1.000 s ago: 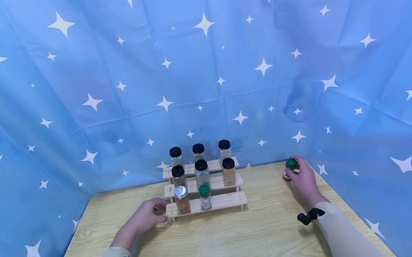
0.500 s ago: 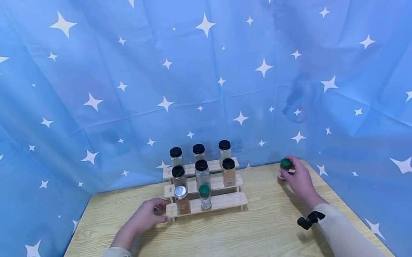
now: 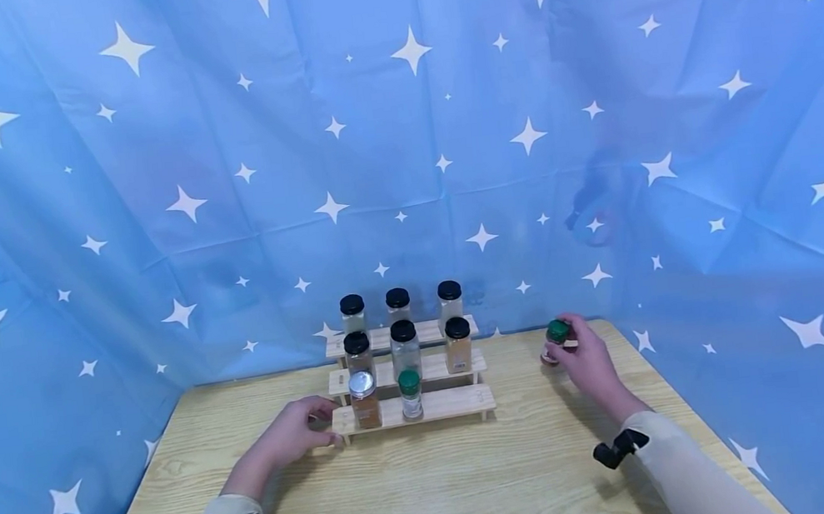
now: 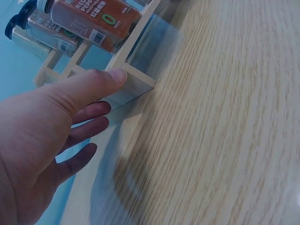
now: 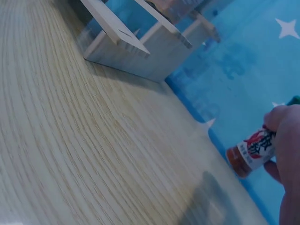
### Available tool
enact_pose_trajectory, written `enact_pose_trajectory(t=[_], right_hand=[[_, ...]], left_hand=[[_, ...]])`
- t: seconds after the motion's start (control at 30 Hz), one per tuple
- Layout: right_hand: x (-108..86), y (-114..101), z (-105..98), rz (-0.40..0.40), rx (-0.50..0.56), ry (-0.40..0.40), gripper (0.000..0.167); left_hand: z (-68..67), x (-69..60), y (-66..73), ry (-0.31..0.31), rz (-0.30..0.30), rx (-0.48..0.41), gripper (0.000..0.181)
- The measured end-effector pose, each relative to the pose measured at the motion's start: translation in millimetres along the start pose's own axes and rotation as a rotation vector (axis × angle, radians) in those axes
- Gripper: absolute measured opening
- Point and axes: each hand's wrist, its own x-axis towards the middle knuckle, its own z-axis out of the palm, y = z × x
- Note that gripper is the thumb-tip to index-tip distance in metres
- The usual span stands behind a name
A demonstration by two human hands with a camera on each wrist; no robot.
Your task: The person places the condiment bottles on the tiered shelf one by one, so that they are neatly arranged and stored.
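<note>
In the head view, my right hand (image 3: 587, 360) grips a small green-lidded spice jar (image 3: 553, 341) to the right of the stepped wooden rack (image 3: 451, 402). The right wrist view shows reddish contents in this spice jar (image 5: 253, 151) and a white label with a red picture; its base hangs above the tabletop. My left hand (image 3: 296, 430) is at the rack's left end. In the left wrist view, that hand's thumb (image 4: 101, 84) lies straight against the front step's corner, its other visible fingers loosely bent. The index finger is hidden there.
On the front step stand a silver-lidded jar (image 3: 365, 404) of red pepper and another green-lidded jar (image 3: 411, 399). Several black-lidded jars (image 3: 459, 351) fill the two higher steps. A blue starry curtain (image 3: 402, 166) borders the wooden table (image 3: 435, 481) behind and at both sides.
My right hand has carried the green-lidded spice jar leftward toward the rack. The left hand and the rack have stayed in place.
</note>
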Motion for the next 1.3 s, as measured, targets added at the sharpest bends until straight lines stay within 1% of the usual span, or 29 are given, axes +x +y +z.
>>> enact_pose_trajectory(t=[0.23,0.57,0.77,0.9,1.03,1.1,1.3], right_hand=[[-1.2,-12,4,-0.035,0.012,-0.012,0.054],[-5.3,-33,10,-0.052,0.037,-0.053,0.054],[-8.3,-46,14,-0.079,0.045,-0.08,0.053],[-10.1,-54,18,-0.1,0.062,-0.102,0.054],[-11.6,-64,21,-0.118,0.071,-0.105,0.054],[-12.1,-69,23,-0.121,0.081,-0.107,0.055],[-14.5,-83,28,-0.122,0.136,-0.146,0.054]], left_hand=[[0.3,-0.7,0.5,-0.003,0.003,-0.001,0.052],[1.3,-2.0,-0.3,-0.006,-0.007,-0.013,0.051],[1.7,-1.6,-0.7,-0.004,-0.011,-0.011,0.051],[1.0,-1.6,0.4,-0.004,-0.014,-0.011,0.052],[-0.6,-1.7,2.5,-0.001,-0.01,-0.014,0.054],[-1.1,-1.6,3.2,0.0,-0.011,-0.016,0.055],[-1.4,-1.7,4.5,-0.007,-0.014,-0.012,0.055]])
